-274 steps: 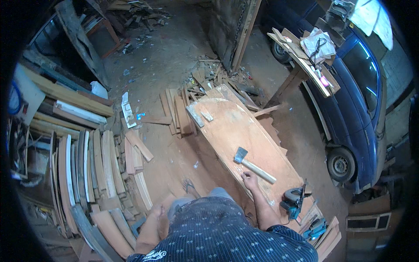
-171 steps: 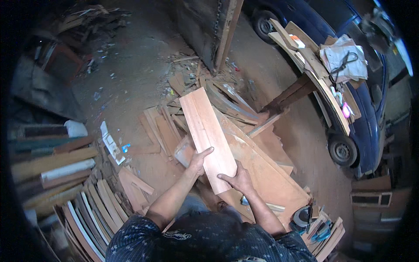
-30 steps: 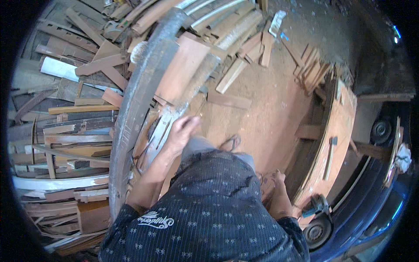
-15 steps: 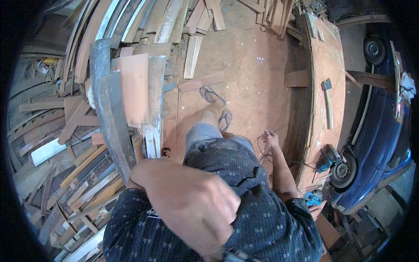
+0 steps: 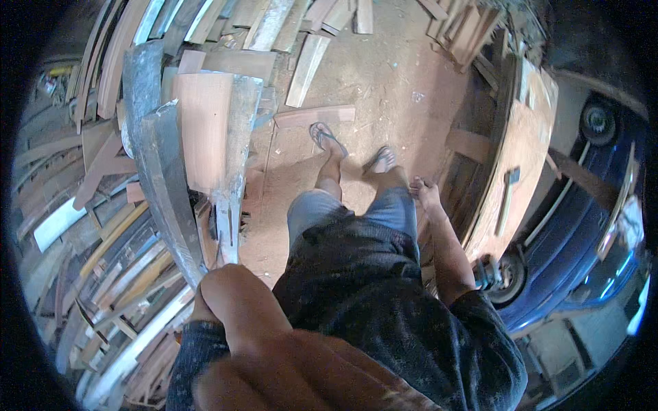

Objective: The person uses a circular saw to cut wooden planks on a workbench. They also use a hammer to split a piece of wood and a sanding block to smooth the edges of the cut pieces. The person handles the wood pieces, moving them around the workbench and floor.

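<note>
Workbench (image 5: 525, 137), right of right grip (image 5: 428, 194), nearby

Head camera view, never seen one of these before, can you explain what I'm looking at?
No machine here: it's a person's bare hands, seen from a wide fisheye camera on their head, looking down, so straight edges bend. The left hand is blurred at the bottom, close to the lens. The right hand is left of the wooden bench, where an axe lies. Boards are piled at left. I can't tell whether either hand holds anything.
</note>
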The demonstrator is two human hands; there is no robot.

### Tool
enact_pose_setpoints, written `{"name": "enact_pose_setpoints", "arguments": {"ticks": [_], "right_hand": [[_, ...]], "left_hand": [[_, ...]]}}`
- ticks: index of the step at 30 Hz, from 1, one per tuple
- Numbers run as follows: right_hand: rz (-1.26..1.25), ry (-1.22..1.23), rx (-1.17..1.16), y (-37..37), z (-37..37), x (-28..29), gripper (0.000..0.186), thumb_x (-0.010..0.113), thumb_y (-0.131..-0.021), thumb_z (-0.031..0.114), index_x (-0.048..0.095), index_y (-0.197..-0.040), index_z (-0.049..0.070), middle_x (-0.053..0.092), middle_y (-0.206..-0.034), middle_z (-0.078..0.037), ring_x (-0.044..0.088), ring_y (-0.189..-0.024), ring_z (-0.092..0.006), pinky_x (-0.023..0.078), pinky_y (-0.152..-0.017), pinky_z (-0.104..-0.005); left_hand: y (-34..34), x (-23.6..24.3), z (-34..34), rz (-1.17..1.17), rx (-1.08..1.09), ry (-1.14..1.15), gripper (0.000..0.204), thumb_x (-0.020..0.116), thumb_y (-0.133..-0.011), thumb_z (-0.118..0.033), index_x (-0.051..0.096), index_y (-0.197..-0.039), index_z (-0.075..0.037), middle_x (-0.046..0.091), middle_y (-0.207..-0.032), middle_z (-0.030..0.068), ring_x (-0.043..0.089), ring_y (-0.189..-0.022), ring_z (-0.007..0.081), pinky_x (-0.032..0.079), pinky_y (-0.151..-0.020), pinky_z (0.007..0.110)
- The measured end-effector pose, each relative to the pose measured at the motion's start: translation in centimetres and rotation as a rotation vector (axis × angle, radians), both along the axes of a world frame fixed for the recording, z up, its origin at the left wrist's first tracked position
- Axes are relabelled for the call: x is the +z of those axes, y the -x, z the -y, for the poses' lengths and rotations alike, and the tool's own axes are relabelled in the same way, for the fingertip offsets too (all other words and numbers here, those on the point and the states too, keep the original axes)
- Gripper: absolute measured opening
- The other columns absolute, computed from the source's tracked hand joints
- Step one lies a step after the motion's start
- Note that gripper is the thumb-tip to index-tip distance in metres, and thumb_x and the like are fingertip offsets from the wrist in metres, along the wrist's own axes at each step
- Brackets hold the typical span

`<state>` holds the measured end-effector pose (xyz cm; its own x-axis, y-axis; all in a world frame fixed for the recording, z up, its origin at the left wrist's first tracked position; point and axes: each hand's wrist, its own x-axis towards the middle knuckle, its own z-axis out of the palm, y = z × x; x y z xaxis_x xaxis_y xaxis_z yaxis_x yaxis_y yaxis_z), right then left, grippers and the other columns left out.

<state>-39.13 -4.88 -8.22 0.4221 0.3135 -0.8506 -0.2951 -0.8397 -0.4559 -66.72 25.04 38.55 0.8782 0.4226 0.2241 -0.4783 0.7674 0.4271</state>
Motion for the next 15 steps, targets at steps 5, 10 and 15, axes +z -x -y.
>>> {"name": "enact_pose_setpoints", "arguments": {"ticks": [5, 10, 15], "right_hand": [[-0.116, -0.088, 0.193, -1.8, -7.9, -1.2, 0.038, 0.065, -0.102, 0.032, 0.064, -0.116, -0.003, 0.070, -0.101, -0.011, 0.066, -0.083, -0.0151, 0.055, -0.073, -0.0305], [-0.135, -0.167, 0.478, -4.4, -13.9, -6.3, 0.028, 0.059, -0.104, 0.024, 0.066, -0.111, -0.001, 0.069, -0.100, -0.008, 0.063, -0.081, -0.0105, 0.053, -0.071, -0.0273], [-0.214, 0.006, 0.497, -8.0, -16.9, -15.1, 0.026, 0.062, -0.100, 0.022, 0.068, -0.109, -0.002, 0.070, -0.096, -0.006, 0.065, -0.080, -0.0146, 0.054, -0.070, -0.0291]], "left_hand": [[-3.0, -3.0, -0.5, -0.034, 0.110, -0.116, 0.042, 0.040, -0.101, -0.039, 0.052, -0.079, -0.006, 0.056, -0.074, 0.0097, 0.057, -0.066, 0.0236, 0.046, -0.060, 0.036], [-7.1, -8.2, 0.3, -0.171, 0.209, -0.231, 0.061, 0.031, -0.103, -0.053, 0.051, -0.068, -0.007, 0.052, -0.064, 0.0108, 0.055, -0.057, 0.0278, 0.043, -0.053, 0.040], [-12.2, -15.4, -1.0, -0.382, 0.130, -0.352, 0.077, 0.022, -0.105, -0.061, 0.047, -0.053, -0.009, 0.049, -0.054, 0.0121, 0.052, -0.051, 0.0329, 0.041, -0.049, 0.044]]}}
